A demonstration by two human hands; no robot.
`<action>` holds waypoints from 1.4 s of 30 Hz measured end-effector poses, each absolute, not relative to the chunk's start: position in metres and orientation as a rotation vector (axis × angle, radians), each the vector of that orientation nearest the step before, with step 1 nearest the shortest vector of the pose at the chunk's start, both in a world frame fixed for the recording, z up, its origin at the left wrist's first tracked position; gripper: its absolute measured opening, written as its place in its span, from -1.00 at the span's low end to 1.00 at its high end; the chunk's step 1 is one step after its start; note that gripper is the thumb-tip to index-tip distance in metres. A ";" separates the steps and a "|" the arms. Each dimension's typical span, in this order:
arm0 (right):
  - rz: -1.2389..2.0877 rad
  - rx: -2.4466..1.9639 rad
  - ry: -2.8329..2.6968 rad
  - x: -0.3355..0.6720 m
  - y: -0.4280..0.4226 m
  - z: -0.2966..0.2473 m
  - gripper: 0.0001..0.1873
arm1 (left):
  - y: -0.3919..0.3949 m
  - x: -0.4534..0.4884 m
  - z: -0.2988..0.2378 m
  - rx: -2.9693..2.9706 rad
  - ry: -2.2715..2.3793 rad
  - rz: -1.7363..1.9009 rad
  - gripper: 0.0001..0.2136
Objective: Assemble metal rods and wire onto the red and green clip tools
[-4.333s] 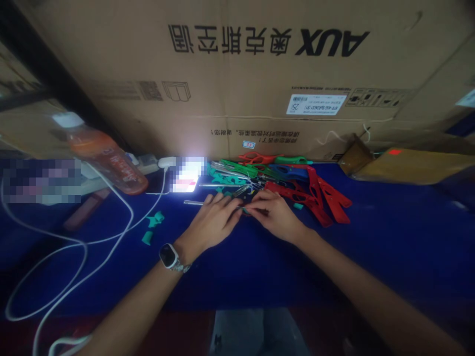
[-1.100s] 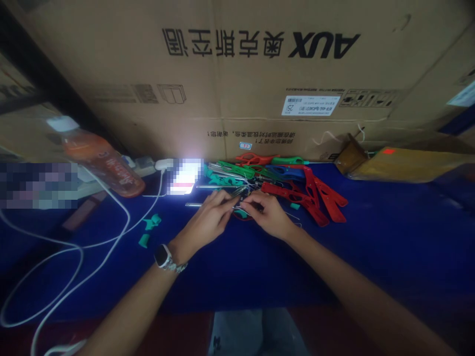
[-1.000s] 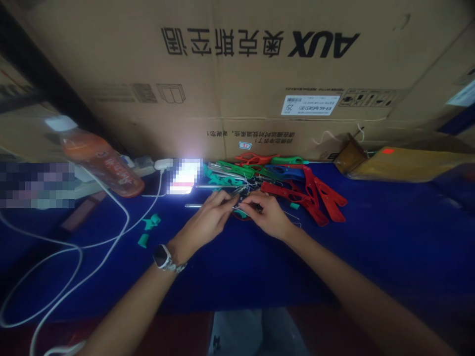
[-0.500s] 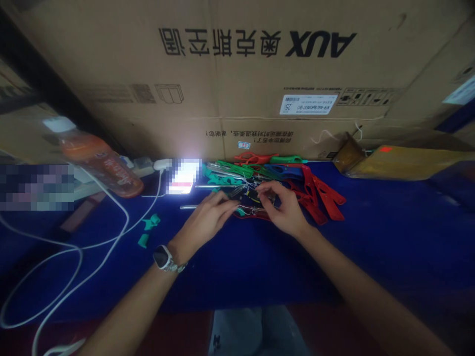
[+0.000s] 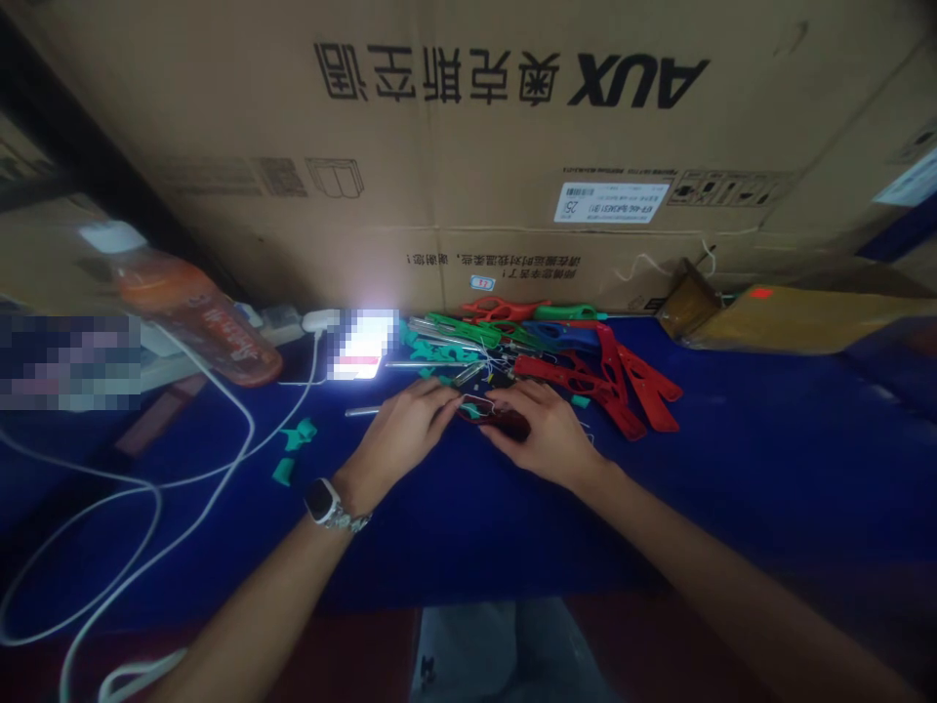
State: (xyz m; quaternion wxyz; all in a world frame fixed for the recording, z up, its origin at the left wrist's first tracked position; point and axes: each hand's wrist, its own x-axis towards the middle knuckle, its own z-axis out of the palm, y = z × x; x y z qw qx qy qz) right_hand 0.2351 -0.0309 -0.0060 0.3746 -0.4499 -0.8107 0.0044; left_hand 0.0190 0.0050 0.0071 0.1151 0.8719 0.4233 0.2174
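My left hand (image 5: 410,426), a watch on its wrist, is closed around the front end of a long-necked lighter whose metal tube (image 5: 360,412) sticks out to the left. The dark red casing (image 5: 507,422) of this lighter lies open between the hands, with a teal part and a white wire inside. My right hand (image 5: 549,430) grips the casing's handle end, fingers over its far side. Just beyond lies a pile of red casings (image 5: 571,376), green casings (image 5: 465,329), a blue casing (image 5: 560,337), metal tubes and teal pieces (image 5: 443,351).
Two loose teal pieces (image 5: 297,436) lie to the left, near a white cable (image 5: 249,430). A lit phone (image 5: 362,347) and an orange drink bottle (image 5: 197,312) stand farther back. A large cardboard box (image 5: 439,195) walls off the far side; a yellow package (image 5: 797,317) lies at right.
My right hand has come down from the small wires onto the casing, and its fingers now wrap the handle end. My left hand has shifted slightly with the tube.
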 end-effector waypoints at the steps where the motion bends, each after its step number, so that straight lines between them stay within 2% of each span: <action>1: -0.002 -1.157 -2.067 0.235 -0.030 -0.006 -0.78 | 0.005 0.019 0.007 2.555 1.235 0.641 -0.76; 5: -0.043 -1.136 -2.056 0.233 -0.027 -0.006 -0.93 | 0.005 0.019 0.007 2.528 1.204 0.652 -0.76; 14: -0.154 -1.047 -2.153 0.232 -0.022 -0.006 -0.90 | 0.002 0.015 0.009 2.495 1.119 0.653 -0.66; 28: -0.046 -1.011 -2.205 0.229 -0.019 -0.006 -0.84 | 0.000 0.017 0.008 2.581 1.105 0.583 -0.71; 31: -0.039 -1.005 -2.171 0.227 -0.019 -0.005 -0.88 | 0.000 0.018 0.008 2.555 1.126 0.600 -0.74; 35: -0.080 -0.986 -2.130 0.227 -0.021 -0.005 -0.73 | 0.002 0.018 0.005 2.548 1.127 0.647 -0.74; 39: -0.142 -0.988 -2.182 0.228 -0.021 -0.006 -0.82 | 0.002 0.018 0.006 2.554 1.126 0.608 -0.78; 42: -0.055 -1.023 -2.183 0.229 -0.018 -0.010 -0.82 | 0.002 0.017 0.008 2.592 1.100 0.645 -0.84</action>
